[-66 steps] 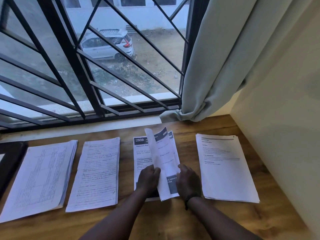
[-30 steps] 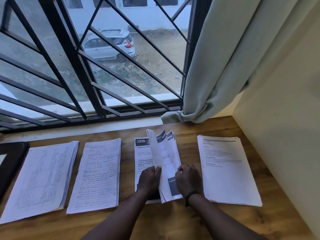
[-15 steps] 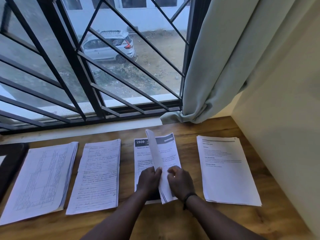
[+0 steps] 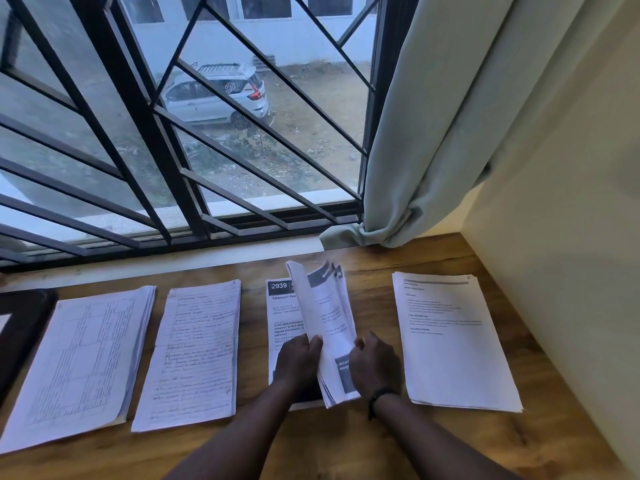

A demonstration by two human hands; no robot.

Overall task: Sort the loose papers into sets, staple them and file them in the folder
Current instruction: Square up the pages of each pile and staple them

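Four paper piles lie in a row on the wooden desk (image 4: 346,445). The third pile is a printed set headed "2939" (image 4: 282,306). Several of its upper sheets (image 4: 329,313) are lifted and curled upward. My left hand (image 4: 298,362) pinches the left edge of these raised sheets. My right hand (image 4: 374,365) holds their lower right part, fingers curled at the edge. Leftmost is a pile of table-ruled sheets (image 4: 79,362), then a handwritten lined pile (image 4: 194,355). A printed text pile (image 4: 450,337) lies at the right. No stapler is in view.
A dark flat object (image 4: 20,327), perhaps the folder, lies at the desk's left edge. A barred window (image 4: 173,133) and its sill run along the back. A pale curtain (image 4: 433,133) hangs at the back right. A cream wall (image 4: 571,271) bounds the right side.
More sheets of the "2939" set have been flipped up and fanned. My right hand slid left, then back right along the sheets' lower edge. The other piles stayed put.
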